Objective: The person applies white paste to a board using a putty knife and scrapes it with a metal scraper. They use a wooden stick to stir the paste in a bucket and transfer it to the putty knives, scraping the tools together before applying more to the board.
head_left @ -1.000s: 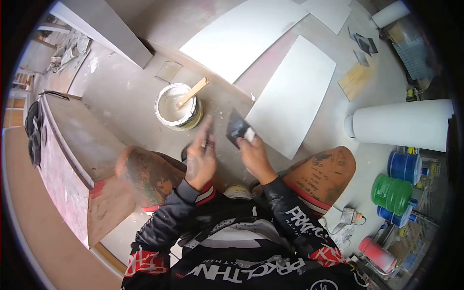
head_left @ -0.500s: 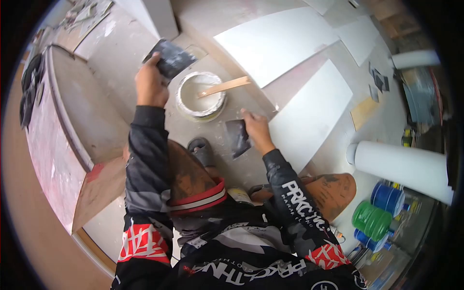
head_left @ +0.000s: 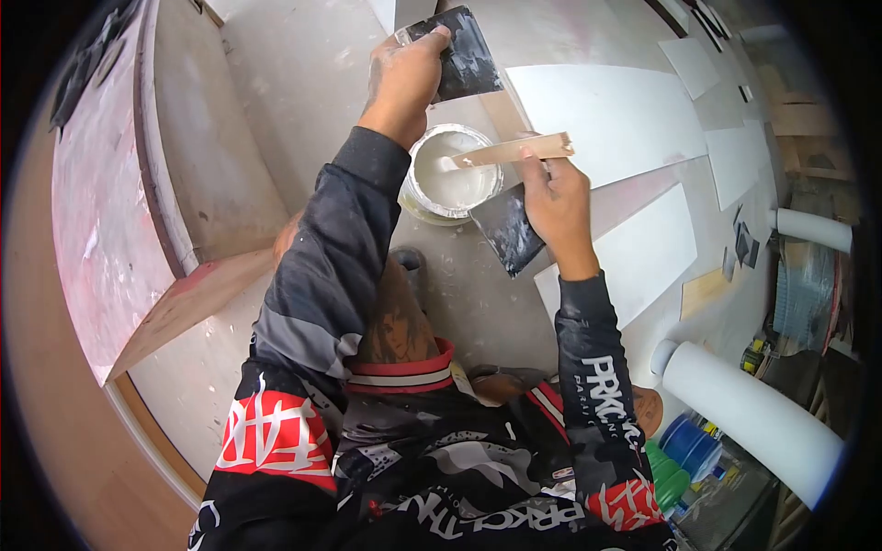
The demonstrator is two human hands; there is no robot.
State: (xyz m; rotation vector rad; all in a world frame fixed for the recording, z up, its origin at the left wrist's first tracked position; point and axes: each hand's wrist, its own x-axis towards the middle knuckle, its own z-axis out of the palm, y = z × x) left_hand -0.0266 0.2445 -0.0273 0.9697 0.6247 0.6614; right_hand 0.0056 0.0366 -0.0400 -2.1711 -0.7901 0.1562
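Note:
My left hand (head_left: 401,81) is closed on the edge of a black putty spreader (head_left: 473,62), a square flat sheet smeared with white, held just beyond the bucket. In my right hand (head_left: 562,209) is a second black spreader (head_left: 508,231), tilted beside the bucket's near right side. The thumb and forefinger of that hand meet the flat wooden stick (head_left: 501,154), whose lower end sits in white paste (head_left: 464,191). The paste fills part of a round bucket (head_left: 412,188) with a smeared rim, standing on the floor between my hands.
White panels (head_left: 606,115) lie on the floor ahead and to the right. A pink-stained wooden cabinet piece (head_left: 96,211) stands at left. White rolls (head_left: 749,413) and blue water jugs (head_left: 691,448) are at right. My sandalled foot (head_left: 411,271) is below the bucket.
My right hand has moved up to the wooden stick, still holding its spreader. My left hand with its spreader has shifted up and right in view. The whole view has turned.

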